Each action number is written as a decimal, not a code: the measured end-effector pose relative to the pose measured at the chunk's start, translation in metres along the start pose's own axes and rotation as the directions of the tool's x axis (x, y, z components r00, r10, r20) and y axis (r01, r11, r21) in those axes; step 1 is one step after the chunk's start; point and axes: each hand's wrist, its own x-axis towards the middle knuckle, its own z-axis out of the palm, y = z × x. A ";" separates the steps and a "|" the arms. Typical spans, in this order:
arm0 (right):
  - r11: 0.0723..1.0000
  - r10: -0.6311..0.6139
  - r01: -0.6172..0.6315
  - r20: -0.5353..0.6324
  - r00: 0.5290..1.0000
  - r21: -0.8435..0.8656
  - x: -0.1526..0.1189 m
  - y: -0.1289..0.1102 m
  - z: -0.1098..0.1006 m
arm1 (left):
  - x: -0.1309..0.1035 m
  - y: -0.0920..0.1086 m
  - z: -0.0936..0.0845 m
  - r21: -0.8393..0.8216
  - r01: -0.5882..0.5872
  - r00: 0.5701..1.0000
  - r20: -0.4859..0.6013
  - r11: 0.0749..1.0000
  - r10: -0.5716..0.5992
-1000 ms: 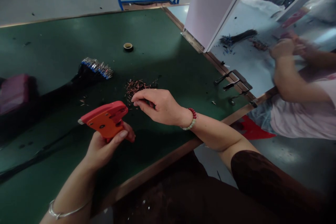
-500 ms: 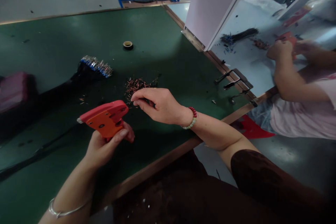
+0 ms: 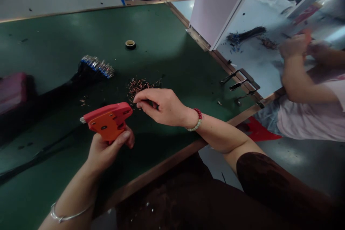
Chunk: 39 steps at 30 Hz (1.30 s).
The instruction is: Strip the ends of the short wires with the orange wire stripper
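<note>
Orange tool [image 3: 107, 121] clamped in left fingers [image 3: 130, 138], now tighter curled; right fingers [image 3: 147, 95]: hold unclear.

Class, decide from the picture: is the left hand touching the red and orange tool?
Touching. The head view shows the left hand gripping the tool, its thumb against the orange handle.

The left hand's [image 3: 109, 151] fingers [image 3: 130, 138] are drawing in closer to the handle of the tool [image 3: 105, 125]. The nose is edging toward the right edge of the green surface [image 3: 161, 50], narrowing its gap to the right hand [image 3: 165, 107]. Over the pale surface [image 3: 257, 64], a co-worker's hand [image 3: 293, 46] is shifting away from the left edge, the co-worker's tool [image 3: 308, 36] turning.
</note>
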 end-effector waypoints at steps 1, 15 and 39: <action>1.000 -0.014 0.014 -0.004 1.000 0.002 0.000 0.000 0.000 | 0.000 -0.001 0.001 0.000 0.000 1.000 -0.018 1.000 0.000; 0.996 -0.089 0.090 -0.020 0.996 0.030 0.001 0.001 0.001 | -0.004 -0.008 0.011 -0.073 -0.019 0.987 -0.158 0.997 0.007; 0.996 -0.092 0.092 -0.008 0.996 -0.004 0.003 0.009 0.001 | -0.001 -0.009 0.010 -0.150 0.011 0.998 -0.061 0.989 -0.020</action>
